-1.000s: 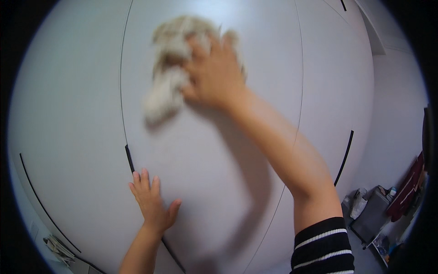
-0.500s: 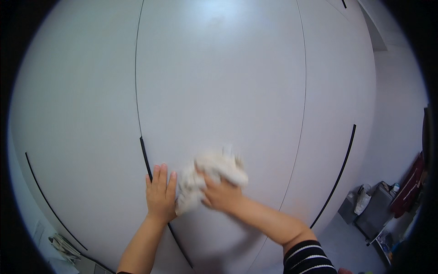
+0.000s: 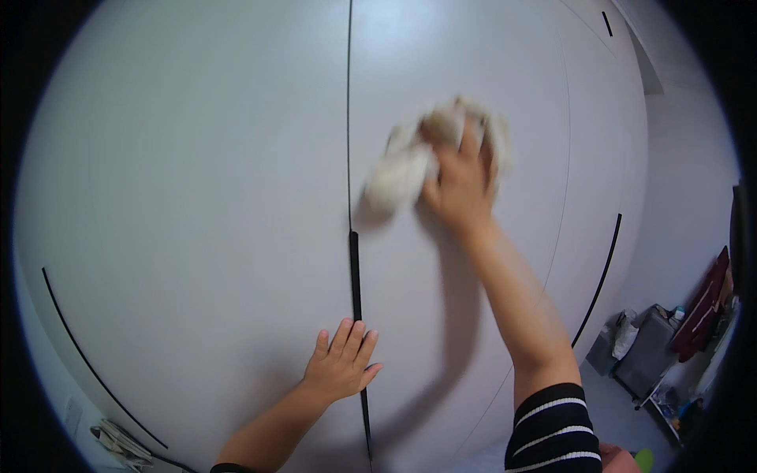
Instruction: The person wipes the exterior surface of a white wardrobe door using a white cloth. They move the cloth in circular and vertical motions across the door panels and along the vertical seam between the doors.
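A bunched, off-white cloth (image 3: 398,177) is pressed against the pale wardrobe door (image 3: 457,47), high up and right of the middle seam. My right hand (image 3: 461,185) grips it with the arm stretched upward; the cloth is smeared by motion and covers some fingertips. Lower down, my left hand (image 3: 341,359) lies flat with its fingers stretched out, across the long black handle (image 3: 355,276) at the seam. It holds nothing.
Other black handle strips run down the doors at the left (image 3: 87,359) and right (image 3: 599,280). At the lower right stand a grey case (image 3: 648,343) and a white bag (image 3: 625,335), with a dark red cloth (image 3: 702,307) hanging beside them. Folded fabric (image 3: 118,443) lies at the lower left.
My right hand has swept the cloth up and to the right across the door. The left hand has moved lower along the handle, and the view has shifted leftward.
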`<state>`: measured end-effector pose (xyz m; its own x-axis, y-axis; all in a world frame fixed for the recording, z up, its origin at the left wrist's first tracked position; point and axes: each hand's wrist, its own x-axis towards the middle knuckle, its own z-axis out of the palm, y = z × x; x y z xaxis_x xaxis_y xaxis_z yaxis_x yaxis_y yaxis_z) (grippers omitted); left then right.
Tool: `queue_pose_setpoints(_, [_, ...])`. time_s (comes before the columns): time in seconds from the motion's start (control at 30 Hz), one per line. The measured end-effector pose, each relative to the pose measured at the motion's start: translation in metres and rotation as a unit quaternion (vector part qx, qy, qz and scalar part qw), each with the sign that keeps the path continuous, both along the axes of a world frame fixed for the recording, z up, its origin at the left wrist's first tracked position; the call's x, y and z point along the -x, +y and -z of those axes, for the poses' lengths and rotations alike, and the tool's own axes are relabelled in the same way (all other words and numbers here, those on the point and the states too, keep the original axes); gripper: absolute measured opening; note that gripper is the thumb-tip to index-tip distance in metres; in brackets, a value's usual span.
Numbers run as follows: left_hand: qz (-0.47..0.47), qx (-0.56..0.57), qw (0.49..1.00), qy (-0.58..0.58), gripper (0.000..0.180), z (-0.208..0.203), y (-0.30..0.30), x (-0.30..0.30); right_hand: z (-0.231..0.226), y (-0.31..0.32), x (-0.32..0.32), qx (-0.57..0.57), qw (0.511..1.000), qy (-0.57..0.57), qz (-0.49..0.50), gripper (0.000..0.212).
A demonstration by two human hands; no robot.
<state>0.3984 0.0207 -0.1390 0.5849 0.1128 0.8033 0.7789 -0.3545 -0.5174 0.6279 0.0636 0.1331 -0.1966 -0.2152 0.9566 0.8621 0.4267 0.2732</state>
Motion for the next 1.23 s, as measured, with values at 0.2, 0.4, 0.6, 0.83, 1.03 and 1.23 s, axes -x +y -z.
queue_pose_setpoints(0.2, [0.074, -0.027, 0.996, -0.028, 0.080, -0.001, 0.005, -0.012, -0.045, -0.010, 0.015, -0.035, 0.986, 0.124, 0.104, 0.053])
queue_pose_setpoints(0.4, [0.268, -0.027, 0.958, -0.093, 0.072, 0.004, 0.004, 0.014, 0.232, -0.025, 0.044, 0.130, 0.984, 0.092, 0.081, 0.053])
queue_pose_setpoints(0.6, [0.348, 0.024, 0.931, -0.107, 0.074, -0.011, -0.006, 0.014, 0.460, -0.046, 0.035, 0.231, 0.971, -0.057, 0.037, 0.044])
queue_pose_setpoints(0.83, [0.151, 0.035, 0.983, -0.095, 0.070, -0.018, -0.023, 0.061, 0.129, -0.016, 0.023, 0.104, 0.990, -0.007, 0.101, 0.047])
queue_pose_setpoints(1.03, [0.013, -0.033, 0.999, -0.020, 0.073, -0.021, -0.021, 0.046, -0.154, -0.024, 0.045, 0.084, 0.964, 0.228, 0.108, 0.056])
queue_pose_setpoints(1.23, [-0.031, -0.024, 0.999, -0.015, 0.073, -0.019, -0.024, 0.053, -0.111, -0.045, 0.202, -0.027, 1.000, -0.014, 0.002, 0.084])
